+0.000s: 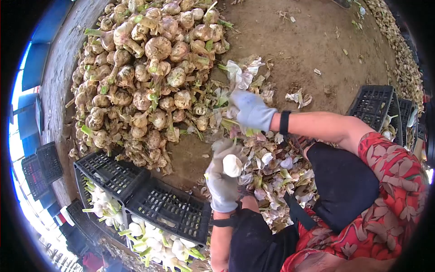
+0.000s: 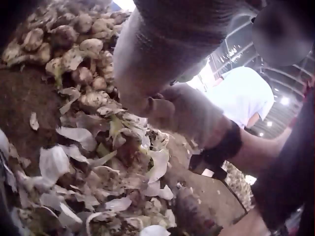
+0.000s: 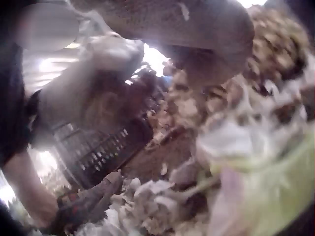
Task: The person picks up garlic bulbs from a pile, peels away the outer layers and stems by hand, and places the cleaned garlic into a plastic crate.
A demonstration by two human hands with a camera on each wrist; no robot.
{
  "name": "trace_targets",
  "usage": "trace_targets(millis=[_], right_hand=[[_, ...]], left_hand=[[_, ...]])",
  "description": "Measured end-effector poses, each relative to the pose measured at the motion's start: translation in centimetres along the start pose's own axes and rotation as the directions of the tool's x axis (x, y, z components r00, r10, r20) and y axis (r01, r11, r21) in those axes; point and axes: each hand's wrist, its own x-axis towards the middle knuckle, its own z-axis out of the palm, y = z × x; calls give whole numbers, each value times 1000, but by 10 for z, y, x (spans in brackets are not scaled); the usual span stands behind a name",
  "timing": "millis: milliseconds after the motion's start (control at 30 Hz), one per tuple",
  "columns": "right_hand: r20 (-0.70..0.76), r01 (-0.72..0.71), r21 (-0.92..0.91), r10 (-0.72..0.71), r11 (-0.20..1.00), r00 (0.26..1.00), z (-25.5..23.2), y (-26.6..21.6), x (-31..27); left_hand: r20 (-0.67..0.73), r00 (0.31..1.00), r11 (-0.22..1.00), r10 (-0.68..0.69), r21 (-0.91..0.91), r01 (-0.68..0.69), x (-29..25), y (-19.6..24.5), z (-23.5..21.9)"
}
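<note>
While left hand [image 1: 223, 183] grips peeled garlic bulb [image 1: 232, 165], right hand [image 1: 250, 110] clutches husks [image 1: 235, 75]; dirt floor [image 1: 299, 45], black crates [image 1: 170, 208].

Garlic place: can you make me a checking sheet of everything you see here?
Surface: bare brown dirt floor.
Job's things: peeled white garlic bulb gripped in the gloved left hand; big unpeeled garlic heap; black crates holding peeled white bulbs.
Clutter: pile of peeled skins and green stalks in front of the person's knees.
Hands: gloved right hand grips torn skins and stalk near the heap's edge.
Cables: nothing seen.
Surroundings: more black crates at the right, another row of garlic along the far edge.
</note>
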Motion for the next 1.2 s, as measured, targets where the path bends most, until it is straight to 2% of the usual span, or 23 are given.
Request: trace_targets(millis=[67, 133, 200, 233, 300, 333, 367, 400, 433, 500, 567, 600, 633, 667, 700, 733, 767, 800, 867, 933, 1000, 1100, 1200], right_hand=[[-18, 163, -103, -166, 981, 986, -6, -3, 6], [-40, 269, -223, -285, 937, 958, -8, -1, 11], [-71, 304, -329, -345, 894, 936, 9, 4, 11], [103, 311, -329, -293, 892, 950, 9, 4, 4], [290, 449, -336, -363, 828, 886, 20, 0, -43], [504, 555, -296, -367, 777, 782, 20, -5, -69], [763, 571, -53, -336, 819, 552, 19, -15, -89], [907, 607, 62, -299, 792, 298, 11, -23, -112], [949, 530, 255, -315, 809, 25, 29, -16, -142], [882, 318, 466, -405, 826, -241, 44, -11, -159], [827, 160, 553, -516, 818, -223, 54, -8, -161], [872, 300, 485, -483, 822, -86, 43, -19, -137], [827, 327, 448, -524, 832, 202, 18, -30, -109], [776, 329, 340, -460, 881, 431, -6, -41, -85], [676, 45, 473, -395, 880, 622, -27, -41, -66], [427, 144, 355, -298, 924, 854, -21, -34, -52], [313, 87, 432, -240, 898, 919, -29, -30, -35], [324, -65, 569, -151, 820, 934, -40, -33, -25], [305, -91, 631, -138, 771, 942, -47, -41, -14], [316, -120, 742, -187, 660, 930, -41, -51, -15], [301, -49, 641, -191, 766, 934, -35, -56, -17], [311, -96, 739, -212, 667, 926, -27, -56, -27], [400, -229, 814, -230, 533, 887, -33, -59, -34]], left_hand=[[-44, 999, 985, -12, -171, 4, 14, -1, -13], [-296, 949, 993, -109, -79, 89, 37, -10, -32], [-346, 937, 912, -41, 369, 177, 70, -34, -55], [-340, 938, 805, 66, 574, 151, 78, -35, -51], [-252, 932, 466, 262, 878, 107, 92, -38, -40], [-244, 928, 424, 282, 899, 107, 96, -40, -36], [-235, 924, 383, 301, 917, 108, 99, -41, -30], [-226, 920, 341, 320, 934, 111, 102, -42, -26], [-269, 908, 335, 323, 929, 156, 107, -46, -24], [-293, 906, 459, 304, 879, 130, 118, -52, -29], [-309, 915, 592, 260, 799, 102, 123, -59, -42], [-330, 912, 739, 241, 672, 48, 120, -59, -45], [-347, 911, 857, 221, 516, -11, 116, -59, -49], [-360, 912, 939, 197, 336, -70, 110, -59, -51], [-350, 930, 982, 116, 183, -54, 92, -37, -39], [-328, 931, 980, 159, 167, -109, 78, -32, -36], [-305, 931, 975, 202, 152, -162, 64, -30, -35], [-282, 927, 967, 246, 138, -215, 51, -22, -30], [-248, 962, 993, 116, 44, -108, 23, 0, -11], [-185, 982, 996, 43, 84, -28, 7, 5, -4], [-111, 978, 980, 174, 112, -162, -3, 16, 13], [-173, 942, 935, 289, 261, -239, -4, 6, 14], [-227, 965, 982, 130, 165, -93, -10, 13, 13]])
